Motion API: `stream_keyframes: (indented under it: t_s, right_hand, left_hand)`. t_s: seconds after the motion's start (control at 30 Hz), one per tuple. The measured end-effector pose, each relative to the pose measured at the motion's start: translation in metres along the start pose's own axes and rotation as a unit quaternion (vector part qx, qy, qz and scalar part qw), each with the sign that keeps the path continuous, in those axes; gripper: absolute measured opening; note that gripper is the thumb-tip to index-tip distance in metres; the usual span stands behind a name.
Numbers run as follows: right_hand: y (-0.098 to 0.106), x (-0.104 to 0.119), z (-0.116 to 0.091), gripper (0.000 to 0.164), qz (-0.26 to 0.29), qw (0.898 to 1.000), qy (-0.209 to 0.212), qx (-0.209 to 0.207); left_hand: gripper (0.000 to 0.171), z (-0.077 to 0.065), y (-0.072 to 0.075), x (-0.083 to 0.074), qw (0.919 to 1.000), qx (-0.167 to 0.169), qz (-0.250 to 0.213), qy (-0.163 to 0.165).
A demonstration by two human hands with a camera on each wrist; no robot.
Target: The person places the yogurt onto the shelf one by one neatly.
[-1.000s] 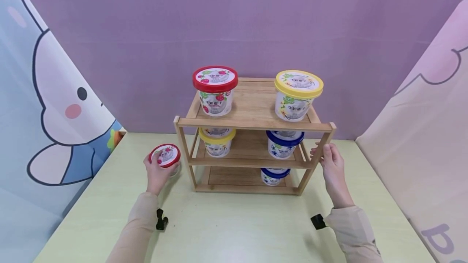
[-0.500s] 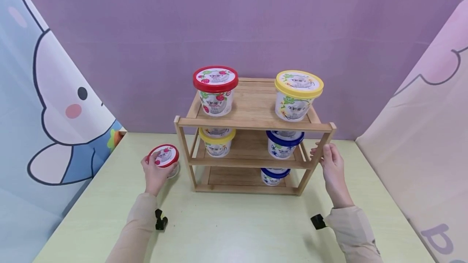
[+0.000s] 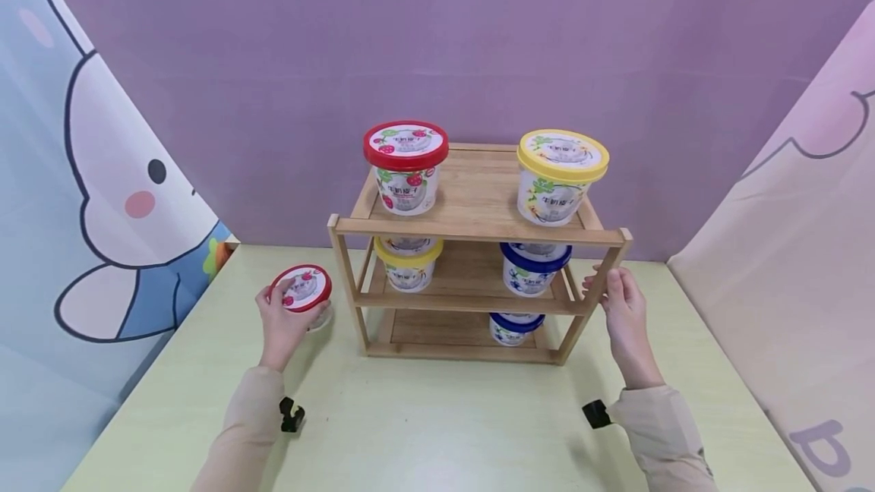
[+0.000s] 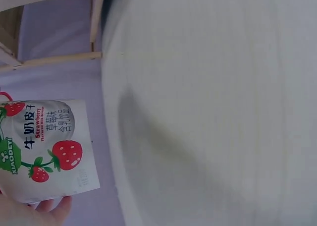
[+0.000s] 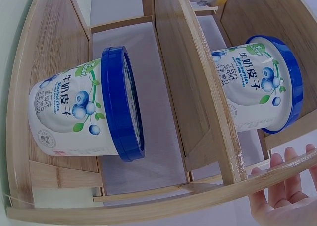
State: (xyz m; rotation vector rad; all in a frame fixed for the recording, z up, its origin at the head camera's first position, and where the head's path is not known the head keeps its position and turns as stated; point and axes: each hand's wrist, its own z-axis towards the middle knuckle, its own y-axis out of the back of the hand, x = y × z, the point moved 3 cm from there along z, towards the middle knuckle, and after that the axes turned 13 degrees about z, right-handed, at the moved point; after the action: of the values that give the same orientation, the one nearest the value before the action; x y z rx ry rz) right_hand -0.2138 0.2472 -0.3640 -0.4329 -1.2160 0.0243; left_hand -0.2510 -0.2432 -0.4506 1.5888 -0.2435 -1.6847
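Note:
My left hand [image 3: 280, 329] grips a red-lidded strawberry milk tub [image 3: 304, 291] from above, left of the wooden shelf rack [image 3: 478, 200]. In the left wrist view the tub's printed side [image 4: 49, 146] faces the camera, and its base hangs close over the table. On the rack's right side, my right hand [image 3: 625, 317] holds the front post, with its fingers [image 5: 277, 189] curled behind the wood. Blue-lidded blueberry tubs stand on the right of the middle shelf [image 3: 526, 282] and the bottom shelf [image 3: 509, 335].
On the top shelf stand a red-lidded tub [image 3: 409, 188] at left and a yellow-lidded tub [image 3: 555, 200] at right. Another yellow-lidded tub [image 3: 410, 278] sits at the middle shelf's left. A purple cloth [image 3: 273, 97] hangs behind the pale table [image 3: 424, 431].
My left hand has shifted a little to the left with the red-lidded tub in its grip. The right hand keeps its hold on the rack's post.

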Motion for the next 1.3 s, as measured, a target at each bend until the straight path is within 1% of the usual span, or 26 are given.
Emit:
stream_keyframes:
  t_s: [0.2,0.43,0.63,0.77,1.0,1.17,1.3]
  right_hand:
    - [0.000,-0.001,0.001,0.025,0.018,1.000,0.008,-0.005]
    - [0.000,-0.001,0.001,0.027,0.017,1.000,0.011,0.001]
    - [-0.001,0.000,0.001,0.027,0.023,1.000,0.019,0.008]
    - [-0.002,0.001,0.001,0.025,0.025,0.999,0.019,0.009]
    - [-0.001,0.001,0.001,0.033,0.038,0.999,0.020,0.010]
    - [-0.001,0.000,0.001,0.034,0.031,0.999,0.018,0.008]
    - [0.000,-0.001,0.001,0.033,0.019,1.000,0.011,0.004]
  left_hand:
    - [0.078,-0.007,0.009,-0.008,0.9998,0.007,0.006,-0.016]
    - [0.078,-0.016,0.018,-0.019,0.9994,0.012,0.013,-0.030]
    - [0.078,-0.025,0.026,-0.031,0.9989,0.006,0.018,-0.042]
    - [0.077,-0.034,0.033,-0.040,0.9986,0.001,0.018,-0.050]
    - [0.077,-0.052,0.042,-0.055,0.9980,0.005,0.030,-0.055]
    - [0.076,-0.066,0.046,-0.065,0.9977,0.006,0.030,-0.061]
    - [0.075,-0.076,0.048,-0.071,0.9969,0.007,0.030,-0.073]
